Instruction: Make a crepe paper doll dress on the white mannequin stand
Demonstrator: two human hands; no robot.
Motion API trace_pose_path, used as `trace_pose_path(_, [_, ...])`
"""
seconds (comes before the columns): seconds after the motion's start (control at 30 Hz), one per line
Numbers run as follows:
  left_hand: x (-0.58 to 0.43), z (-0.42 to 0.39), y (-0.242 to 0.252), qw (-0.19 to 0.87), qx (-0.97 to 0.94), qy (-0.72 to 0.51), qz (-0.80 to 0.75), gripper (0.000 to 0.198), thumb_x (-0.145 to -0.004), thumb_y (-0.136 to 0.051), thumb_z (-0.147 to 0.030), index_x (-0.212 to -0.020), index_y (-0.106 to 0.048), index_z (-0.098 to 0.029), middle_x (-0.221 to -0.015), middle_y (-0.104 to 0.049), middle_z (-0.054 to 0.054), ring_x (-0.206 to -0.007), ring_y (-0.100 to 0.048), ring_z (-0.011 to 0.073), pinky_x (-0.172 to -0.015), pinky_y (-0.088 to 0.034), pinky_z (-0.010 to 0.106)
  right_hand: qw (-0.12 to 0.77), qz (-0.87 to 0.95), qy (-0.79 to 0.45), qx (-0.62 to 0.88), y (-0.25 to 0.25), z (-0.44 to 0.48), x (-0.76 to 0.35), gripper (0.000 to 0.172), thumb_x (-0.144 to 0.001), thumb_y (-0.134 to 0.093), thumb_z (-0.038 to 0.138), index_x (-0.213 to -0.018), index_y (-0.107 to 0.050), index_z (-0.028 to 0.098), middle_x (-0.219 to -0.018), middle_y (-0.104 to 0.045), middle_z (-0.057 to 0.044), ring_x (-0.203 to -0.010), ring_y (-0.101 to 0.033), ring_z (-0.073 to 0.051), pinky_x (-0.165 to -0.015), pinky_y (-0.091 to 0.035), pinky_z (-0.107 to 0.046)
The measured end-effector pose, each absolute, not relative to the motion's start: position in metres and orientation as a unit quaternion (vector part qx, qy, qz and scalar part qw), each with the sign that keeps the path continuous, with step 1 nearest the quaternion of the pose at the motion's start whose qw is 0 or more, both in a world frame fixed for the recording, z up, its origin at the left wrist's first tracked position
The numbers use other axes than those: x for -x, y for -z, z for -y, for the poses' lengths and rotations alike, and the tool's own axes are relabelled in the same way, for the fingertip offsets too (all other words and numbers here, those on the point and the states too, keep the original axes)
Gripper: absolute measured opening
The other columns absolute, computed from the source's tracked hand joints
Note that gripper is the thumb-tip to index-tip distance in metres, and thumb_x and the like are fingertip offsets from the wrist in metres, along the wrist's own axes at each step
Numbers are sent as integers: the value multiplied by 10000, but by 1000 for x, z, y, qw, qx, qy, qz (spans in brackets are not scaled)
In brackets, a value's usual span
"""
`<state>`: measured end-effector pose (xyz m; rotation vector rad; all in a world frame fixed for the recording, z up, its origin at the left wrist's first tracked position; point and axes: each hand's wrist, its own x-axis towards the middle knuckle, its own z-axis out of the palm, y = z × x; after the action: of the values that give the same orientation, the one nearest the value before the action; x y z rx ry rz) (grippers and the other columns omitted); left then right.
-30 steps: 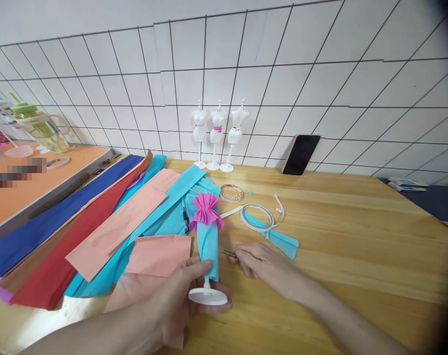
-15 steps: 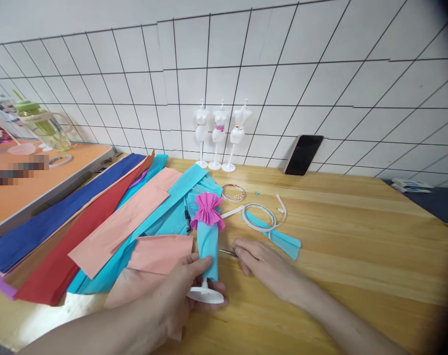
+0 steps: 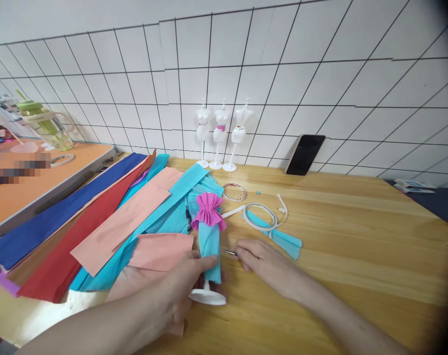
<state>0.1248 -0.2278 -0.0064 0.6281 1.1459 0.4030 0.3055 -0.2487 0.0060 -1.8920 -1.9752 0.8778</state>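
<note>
My left hand (image 3: pixel 179 296) is closed around the lower part of a small white mannequin stand dressed in light blue crepe paper (image 3: pixel 210 249) with a magenta ruffle (image 3: pixel 208 209) on top; its round white base (image 3: pixel 207 297) rests on the wooden table (image 3: pixel 357 256). My right hand (image 3: pixel 262 261) lies just right of the figure, fingers curled over a thin metal tool (image 3: pixel 229 252) whose tip points at the blue paper.
Long crepe paper strips in blue (image 3: pixel 61 217), red (image 3: pixel 72 251), pink (image 3: pixel 123 222) and light blue (image 3: pixel 172 202) lie to the left. A tape roll (image 3: pixel 259 217), a bead ring (image 3: pixel 234 192), three white mannequins (image 3: pixel 220 133), a phone (image 3: pixel 305 154) and an orange table with a bottle (image 3: pixel 46 128) are around.
The view has shifted slightly. My left hand has slid a little up the figure's stem; the right hand stays beside it with the metal tool.
</note>
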Motion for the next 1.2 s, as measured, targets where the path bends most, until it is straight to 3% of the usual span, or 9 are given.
trace_pose_path(0.33, [-126, 244, 1, 747, -368, -252, -493, 279, -665, -691, -357, -766, -526, -156, -703, -618, -5, -426, -561, 94, -449, -412, 212, 173, 651, -407, 617, -5, 248, -316, 313, -887, -329, 290, -664, -528, 196, -629, -578, 7, -610, -523, -141, -553, -331, -258])
trace_pose_path(0.53, [-126, 242, 11, 686, -451, -311, -479, 245, -672, -675, -346, -703, -558, -133, -616, -565, -19, -440, -549, 94, -451, -404, 206, 168, 685, -352, 615, -21, 258, -309, 300, -895, -328, 276, -617, -413, 204, -622, -495, 25, -616, -475, -141, -562, -317, -274])
trace_pose_path(0.8, [-125, 240, 14, 658, -489, -320, -475, 209, -696, -655, -321, -703, -578, -127, -614, -569, -2, -478, -528, 97, -481, -419, 221, 197, 702, -311, 610, -27, 265, -302, 269, -927, -320, 289, -755, -511, 211, -740, -579, -9, -718, -527, -172, -646, -372, -304])
trace_pose_path(1.2, [-122, 240, 19, 643, -520, -313, -468, 190, -735, -621, -312, -693, -561, -137, -570, -541, -12, -502, -525, 109, -493, -421, 223, 173, 709, -311, 609, -29, 265, -302, 278, -929, -320, 277, -708, -474, 206, -704, -561, 4, -687, -524, -163, -622, -364, -298])
